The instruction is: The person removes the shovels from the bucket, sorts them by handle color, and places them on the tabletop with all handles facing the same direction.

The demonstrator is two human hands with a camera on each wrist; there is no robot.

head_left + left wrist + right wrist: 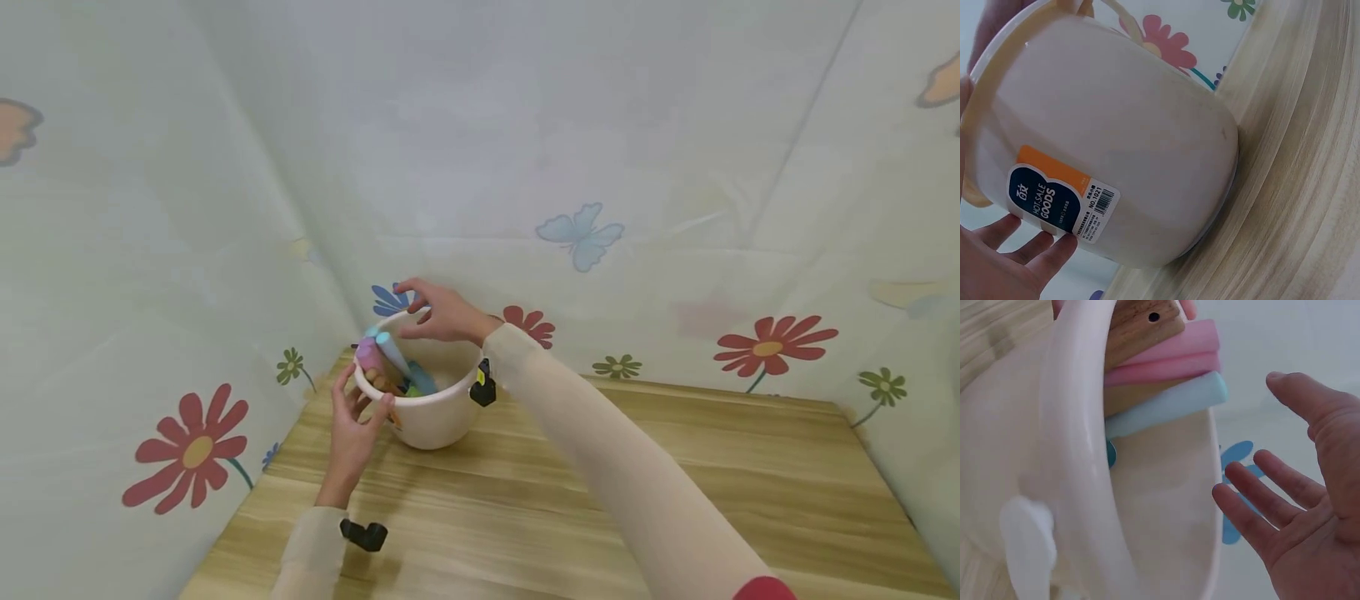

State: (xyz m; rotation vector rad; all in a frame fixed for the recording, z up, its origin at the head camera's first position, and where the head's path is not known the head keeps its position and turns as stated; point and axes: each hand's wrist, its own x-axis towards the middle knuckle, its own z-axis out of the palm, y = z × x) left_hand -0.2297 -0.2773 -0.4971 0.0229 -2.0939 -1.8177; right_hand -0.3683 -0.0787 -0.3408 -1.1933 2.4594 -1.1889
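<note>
A white plastic bucket (435,421) stands on the wooden table, with a brand label (1054,197) on its side. My left hand (356,429) holds the bucket at its left side, thumb at the front rim and fingers round the outside. My right hand (446,315) hovers over the bucket's far rim, fingers spread and loosely bent, nothing in it. Inside, leaning on the left wall, are a light blue handle (1172,405), pink handles (1175,356) and a brown wooden handle with a hole (1141,328). Their lower ends are mostly hidden, with teal and green pieces showing deeper down.
The bucket is near the table's back left corner. Walls of pale sheeting printed with flowers and a blue butterfly (581,237) rise close behind and to the left. Wood-grain table (675,467) extends to the right. A white handle hinge (1029,544) juts from the bucket's side.
</note>
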